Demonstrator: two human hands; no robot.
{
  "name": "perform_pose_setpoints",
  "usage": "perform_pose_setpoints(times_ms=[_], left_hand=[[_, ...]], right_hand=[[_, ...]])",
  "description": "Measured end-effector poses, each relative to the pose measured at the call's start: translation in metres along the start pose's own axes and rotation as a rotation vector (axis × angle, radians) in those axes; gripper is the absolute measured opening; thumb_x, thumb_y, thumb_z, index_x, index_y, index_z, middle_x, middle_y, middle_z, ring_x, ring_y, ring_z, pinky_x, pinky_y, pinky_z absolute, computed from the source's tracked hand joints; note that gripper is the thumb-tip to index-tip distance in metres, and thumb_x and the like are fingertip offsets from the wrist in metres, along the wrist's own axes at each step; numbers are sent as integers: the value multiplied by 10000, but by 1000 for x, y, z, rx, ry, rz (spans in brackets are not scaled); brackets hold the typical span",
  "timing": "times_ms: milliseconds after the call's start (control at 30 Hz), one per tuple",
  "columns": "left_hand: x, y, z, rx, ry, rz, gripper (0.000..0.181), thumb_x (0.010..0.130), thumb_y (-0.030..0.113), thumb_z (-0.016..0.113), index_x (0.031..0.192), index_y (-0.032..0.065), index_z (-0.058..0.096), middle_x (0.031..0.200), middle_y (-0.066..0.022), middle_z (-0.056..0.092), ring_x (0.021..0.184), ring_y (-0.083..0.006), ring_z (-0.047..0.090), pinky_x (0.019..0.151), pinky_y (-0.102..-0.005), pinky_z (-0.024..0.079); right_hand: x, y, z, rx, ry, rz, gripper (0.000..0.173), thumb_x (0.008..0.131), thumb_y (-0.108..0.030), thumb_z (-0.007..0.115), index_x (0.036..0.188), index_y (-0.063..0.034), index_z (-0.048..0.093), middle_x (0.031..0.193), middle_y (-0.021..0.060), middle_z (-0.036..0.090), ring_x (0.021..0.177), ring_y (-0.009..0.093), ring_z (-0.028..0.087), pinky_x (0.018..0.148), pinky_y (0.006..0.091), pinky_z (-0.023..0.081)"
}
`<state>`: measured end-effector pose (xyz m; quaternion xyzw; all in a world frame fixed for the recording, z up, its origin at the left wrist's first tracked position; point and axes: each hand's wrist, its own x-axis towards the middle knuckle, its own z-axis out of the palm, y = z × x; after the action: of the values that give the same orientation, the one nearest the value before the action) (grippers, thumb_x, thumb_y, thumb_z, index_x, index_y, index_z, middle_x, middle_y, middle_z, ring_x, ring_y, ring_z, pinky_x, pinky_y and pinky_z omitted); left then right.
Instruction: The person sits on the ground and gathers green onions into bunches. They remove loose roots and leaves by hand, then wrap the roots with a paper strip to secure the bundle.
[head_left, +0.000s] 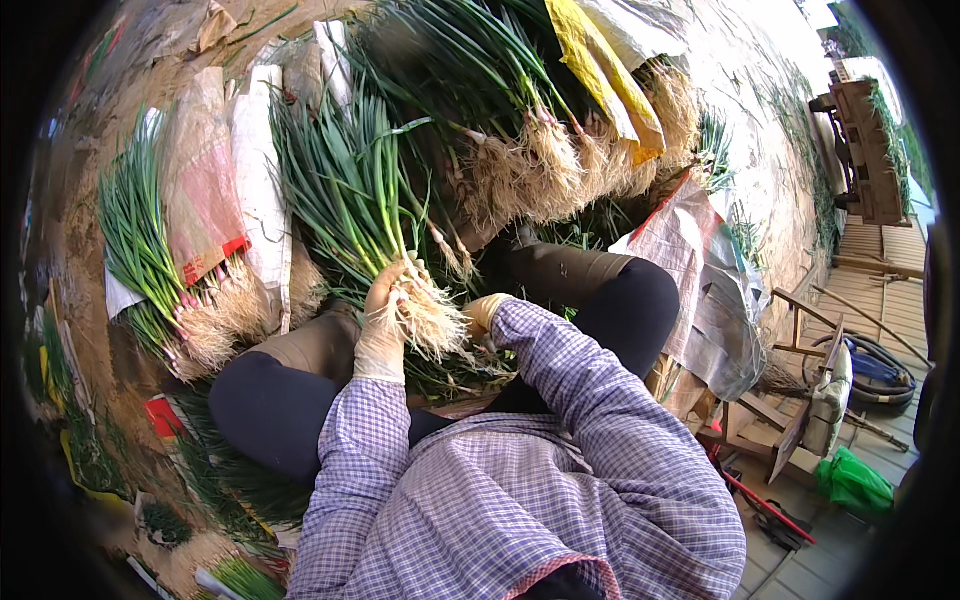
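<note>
My left hand (384, 319), in a pale thin glove, grips a bunch of green onions (367, 202) just above its roots. The long green leaves point away from me and the cream, stringy roots hang towards my lap. My right hand (484, 313), gloved too, is close to the right side of the roots; its fingers are mostly hidden behind the cuff and roots. Beyond my right knee lies a large heap of green onions (555, 157), roots towards me, partly under a yellow and white woven sack (600, 75). A few loose stalks (448, 251) lie beside the held bunch.
Bundles with sacks over them (202, 180) lie at the left, near my left knee. A crumpled woven sack (694, 277) is by my right knee. Farther right are a wooden frame (780, 427), a coiled black hose (889, 375), a green plastic bag (855, 480) and a cart (870, 154).
</note>
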<state>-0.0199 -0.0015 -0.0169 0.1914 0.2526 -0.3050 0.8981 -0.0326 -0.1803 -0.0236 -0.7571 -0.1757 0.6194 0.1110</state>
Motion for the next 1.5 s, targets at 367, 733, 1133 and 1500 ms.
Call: perform_pose_setpoints(times_ms=[367,733,1133,1500], left_hand=[[-14,3,10,251,161,-107,186,823,72,569,968,-44,578,737,-94,616,566,-177,606,535,-296,541],[-10,0,26,151,249,68,101,875,127,586,882,26,586,747,-62,595,663,-170,582,634,-320,509],[-17,29,34,81,30,98,224,853,96,572,1029,-42,567,865,-101,614,885,-240,617,880,-448,493],[29,7,-20,285,278,83,250,828,81,587,1050,-32,597,880,-83,622,777,-147,599,691,-285,501]], right_hand=[[11,-12,-81,1797,1045,-199,257,894,-208,602,1061,-14,581,665,-6,556,497,57,413,462,193,361],[12,-24,-48,300,1342,-19,279,870,-350,552,778,-88,582,666,116,622,628,325,613,568,410,490],[54,31,1,253,602,212,363,820,-339,612,1053,-60,629,926,166,667,852,320,647,765,384,504],[32,-8,-20,162,1077,-14,255,820,-352,582,941,-138,650,709,117,641,662,303,638,586,407,499]])
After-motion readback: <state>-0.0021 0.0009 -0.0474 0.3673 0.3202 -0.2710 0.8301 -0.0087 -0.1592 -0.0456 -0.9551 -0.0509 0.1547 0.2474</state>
